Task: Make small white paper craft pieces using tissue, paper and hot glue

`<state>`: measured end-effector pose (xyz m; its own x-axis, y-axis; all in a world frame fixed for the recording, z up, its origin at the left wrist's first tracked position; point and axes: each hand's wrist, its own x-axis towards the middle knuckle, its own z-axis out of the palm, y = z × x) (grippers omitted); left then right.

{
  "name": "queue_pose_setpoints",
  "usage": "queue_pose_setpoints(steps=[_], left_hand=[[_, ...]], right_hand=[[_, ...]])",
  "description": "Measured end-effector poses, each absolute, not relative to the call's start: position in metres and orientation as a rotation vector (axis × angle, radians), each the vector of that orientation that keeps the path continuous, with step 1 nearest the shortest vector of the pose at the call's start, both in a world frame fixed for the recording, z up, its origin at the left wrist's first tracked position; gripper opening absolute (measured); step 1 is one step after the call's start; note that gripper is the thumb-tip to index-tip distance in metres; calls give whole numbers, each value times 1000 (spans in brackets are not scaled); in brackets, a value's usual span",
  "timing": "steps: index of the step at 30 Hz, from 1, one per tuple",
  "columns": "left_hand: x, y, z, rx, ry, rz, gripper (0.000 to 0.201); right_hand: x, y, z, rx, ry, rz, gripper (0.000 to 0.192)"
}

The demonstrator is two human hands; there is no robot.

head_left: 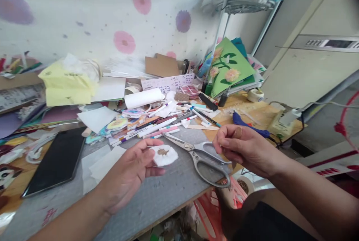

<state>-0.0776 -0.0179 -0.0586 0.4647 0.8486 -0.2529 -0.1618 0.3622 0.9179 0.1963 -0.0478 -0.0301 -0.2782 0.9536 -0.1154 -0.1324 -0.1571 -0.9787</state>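
Note:
My left hand (127, 171) holds a small white piece (171, 157), cotton-like at its edge, with a brown patch on its face. The thumb rests on top of it and fingers lie behind and below. Thumb and fingertips of my right hand (246, 149) are pinched together above the scissors' handles; anything between them is too small to make out. Grey metal scissors (196, 160) lie on the grey mat (168, 192), blades a little apart and pointing away to the left. White paper sheets (108, 162) lie partly behind my left hand.
A black phone (57, 158) lies at left. Behind the scissors are many pens (157, 128), paper scraps and a white roll (144, 98). A blue glue gun (249, 125) and a power strip (282, 123) with cords are at right. The table edge (174, 211) is near me.

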Motion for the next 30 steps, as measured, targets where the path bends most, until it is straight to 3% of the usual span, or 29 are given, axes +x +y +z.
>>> queue_pose_setpoints(steps=[9,17,23,30], left_hand=[[-76,-20,-51,1072,955,861,7],[-95,-36,-32,1348,1050,648,27],[-105,-48,-37,1539,1258,582,25],[-119,-52,-42,1723,1444,785,20]], right_hand=[[232,-56,-33,-1190,-1232,1246,20],[251,-61,-40,-1310,-1346,1052,22],[257,-63,-41,-1287,-1369,1092,16],[249,-67,-38,-1322,-1231,1272,16]])
